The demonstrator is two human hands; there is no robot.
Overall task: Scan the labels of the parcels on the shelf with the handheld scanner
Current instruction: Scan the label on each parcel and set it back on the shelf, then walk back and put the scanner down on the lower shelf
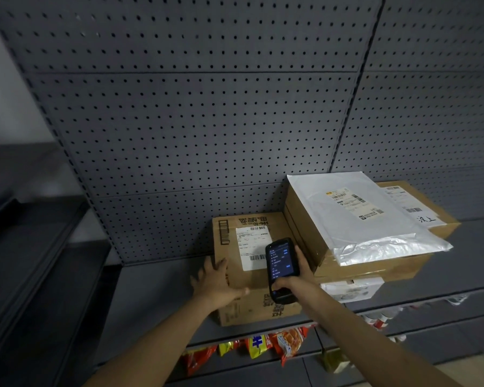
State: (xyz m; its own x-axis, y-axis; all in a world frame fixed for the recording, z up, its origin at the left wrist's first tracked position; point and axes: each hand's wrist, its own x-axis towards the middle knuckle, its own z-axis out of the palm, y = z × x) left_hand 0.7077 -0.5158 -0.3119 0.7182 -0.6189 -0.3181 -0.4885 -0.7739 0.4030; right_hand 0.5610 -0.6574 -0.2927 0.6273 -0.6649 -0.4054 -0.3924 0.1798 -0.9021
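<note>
Right hand (pixel 296 277) holds scanner (pixel 281 268) over carton (pixel 232 275); left hand (pixel 218 283) steadies.

Shop, pegboard shelving (pixel 196 129), snack packs (pixel 274 344)

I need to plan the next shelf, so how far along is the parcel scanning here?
Nothing shows as finished; no frame proves an earlier scan. In hand: the right hand holds the scanner over the small box's label, while the left hand rests on that box. Seemingly left: the white mailer, the large box under it, and a white box beneath.
</note>
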